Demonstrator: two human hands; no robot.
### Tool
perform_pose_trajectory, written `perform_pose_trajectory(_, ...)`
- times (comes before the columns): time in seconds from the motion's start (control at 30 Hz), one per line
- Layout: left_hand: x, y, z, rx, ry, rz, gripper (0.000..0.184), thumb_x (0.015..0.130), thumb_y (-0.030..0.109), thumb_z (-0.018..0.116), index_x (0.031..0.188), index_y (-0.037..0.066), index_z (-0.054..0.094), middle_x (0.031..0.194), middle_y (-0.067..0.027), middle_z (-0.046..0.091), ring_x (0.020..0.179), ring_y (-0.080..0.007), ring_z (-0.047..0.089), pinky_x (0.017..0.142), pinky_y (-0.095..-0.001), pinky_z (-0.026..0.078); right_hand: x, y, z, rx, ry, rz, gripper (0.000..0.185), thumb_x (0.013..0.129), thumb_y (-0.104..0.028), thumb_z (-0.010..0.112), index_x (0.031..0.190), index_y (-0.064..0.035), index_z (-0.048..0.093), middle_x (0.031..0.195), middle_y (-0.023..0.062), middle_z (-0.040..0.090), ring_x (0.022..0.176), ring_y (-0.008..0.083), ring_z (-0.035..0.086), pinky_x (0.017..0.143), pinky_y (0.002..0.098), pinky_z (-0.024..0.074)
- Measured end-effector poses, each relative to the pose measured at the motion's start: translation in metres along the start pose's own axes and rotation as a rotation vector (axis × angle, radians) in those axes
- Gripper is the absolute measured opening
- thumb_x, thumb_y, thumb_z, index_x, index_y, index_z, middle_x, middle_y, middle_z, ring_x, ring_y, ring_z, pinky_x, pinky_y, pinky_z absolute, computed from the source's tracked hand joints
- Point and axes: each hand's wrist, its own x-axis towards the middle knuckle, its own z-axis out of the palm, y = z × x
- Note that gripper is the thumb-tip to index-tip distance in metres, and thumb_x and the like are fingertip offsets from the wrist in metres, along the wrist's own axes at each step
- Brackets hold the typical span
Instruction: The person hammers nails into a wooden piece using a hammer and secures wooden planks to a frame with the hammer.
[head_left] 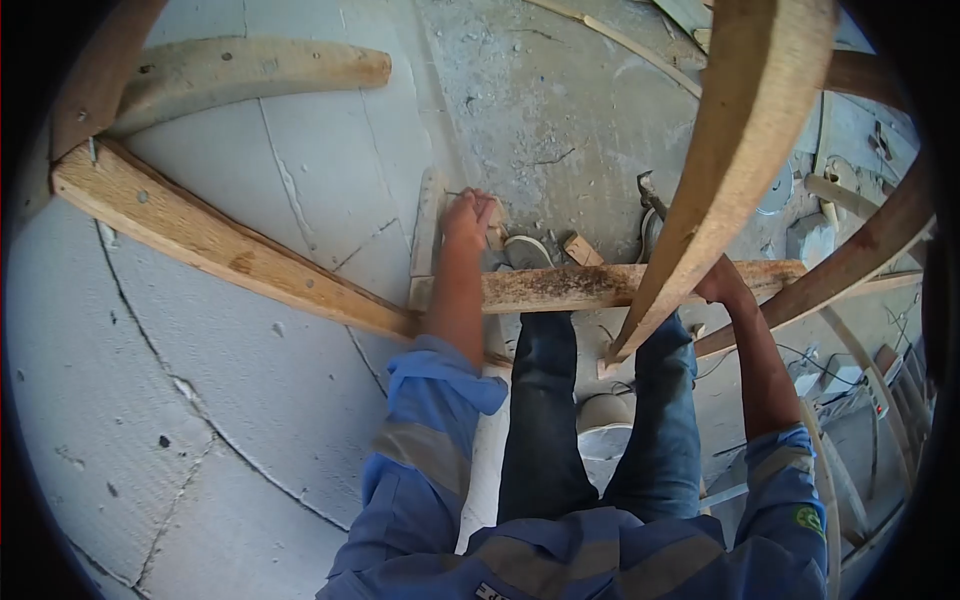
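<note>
My left hand [468, 217] is reached forward against the foot of the white wall, fingers pinched together. A small piece of wood [495, 230] is right beside the fingers; what they pinch is too small to make out. My right hand [712, 282] is partly covered by a thick upright timber [735, 150]. A hammer [648, 190] points forward left of that timber, its handle running behind it towards my closed right hand. Under both forearms a rough, stained wooden board [560, 288] lies crosswise in front of my legs.
A nailed timber [230, 245] slants along the white block wall [250, 400] on the left. A curved wooden piece [260, 72] juts out above it. A loose wood block [582, 250] lies by my shoe [528, 252]. A bucket [605, 430] stands between my legs. Curved timbers [860, 260] crowd the right.
</note>
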Motion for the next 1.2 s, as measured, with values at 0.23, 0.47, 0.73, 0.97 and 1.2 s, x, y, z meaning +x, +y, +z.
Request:
perform_pose_trajectory(0.23, 0.022, 0.001, 0.008, -0.047, 0.036, 0.02, 0.02, 0.103, 0.01, 0.043, 0.119, 0.001, 0.051, 0.114, -0.0113, 0.057, 0.106, -0.0266, 0.061, 0.1, -0.0405, 0.053, -0.007, -0.009, -0.004, 0.011, 0.09, -0.035, 0.037, 0.094, -0.027, 0.051, 0.122, -0.0054, 0.061, 0.123, 0.022, 0.059, 0.109, 0.041, 0.058, 0.087, 0.0496, 0.0515)
perform_pose_trajectory(0.47, 0.019, -0.006, 0.021, -0.189, 0.155, 0.106, 0.024, 0.103, 0.011, 0.044, 0.123, -0.002, 0.051, 0.117, -0.0126, 0.059, 0.107, -0.0271, 0.062, 0.098, -0.0391, 0.055, -0.012, -0.017, -0.008, 0.07, 0.227, -0.102, 0.034, 0.091, -0.025, 0.053, 0.117, -0.0056, 0.063, 0.111, 0.0216, 0.066, 0.1, 0.0424, 0.062, 0.079, 0.0518, 0.0518)
perform_pose_trajectory(0.73, 0.018, -0.008, 0.034, -0.247, 0.296, 0.129, 0.028, 0.099, 0.007, 0.05, 0.124, -0.006, 0.052, 0.115, -0.0156, 0.061, 0.107, -0.0298, 0.063, 0.095, -0.0399, 0.056, -0.014, -0.024, -0.012, 0.147, 0.247, -0.048, 0.029, 0.087, -0.022, 0.057, 0.11, -0.0066, 0.067, 0.102, 0.0208, 0.069, 0.094, 0.0421, 0.064, 0.078, 0.0508, 0.0523)
perform_pose_trajectory(0.97, 0.034, -0.008, 0.02, -0.233, 0.297, 0.048, 0.021, 0.103, 0.013, 0.05, 0.116, -0.002, 0.057, 0.113, -0.0117, 0.062, 0.105, -0.0249, 0.064, 0.097, -0.0371, 0.057, -0.012, -0.029, -0.019, 0.243, 0.233, -0.076, 0.033, 0.086, -0.025, 0.062, 0.114, -0.0075, 0.067, 0.112, 0.0182, 0.069, 0.103, 0.0415, 0.063, 0.084, 0.0481, 0.0524)
perform_pose_trajectory(1.2, 0.031, -0.004, 0.01, -0.245, 0.118, 0.077, 0.021, 0.101, 0.013, 0.052, 0.116, -0.002, 0.055, 0.113, -0.0105, 0.06, 0.109, -0.0253, 0.062, 0.099, -0.0373, 0.054, -0.009, -0.028, -0.022, 0.163, 0.132, -0.061, 0.038, 0.085, -0.024, 0.064, 0.119, -0.0072, 0.066, 0.118, 0.0186, 0.067, 0.11, 0.0395, 0.062, 0.089, 0.0475, 0.0513)
